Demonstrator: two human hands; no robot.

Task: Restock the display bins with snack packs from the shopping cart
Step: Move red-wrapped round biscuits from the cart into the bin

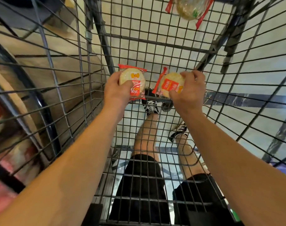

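I saw each hand, left (pixel 117 91) and right (pixel 188 92), pinching one pack (pixel 132 80) in the cart (pixel 155 44). One more pack (pixel 189 8) lay at 12 o'clock, not binned yet.

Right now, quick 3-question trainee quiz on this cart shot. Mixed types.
1. True or false: each hand grips one snack pack.
2. How many snack packs are visible inside the cart? A) two B) three C) five
3. Fill in: the third pack lies at the cart's ___ end.

Key:
1. True: left hand and right hand each hold a pack.
2. B
3. Far: third pack, cart.
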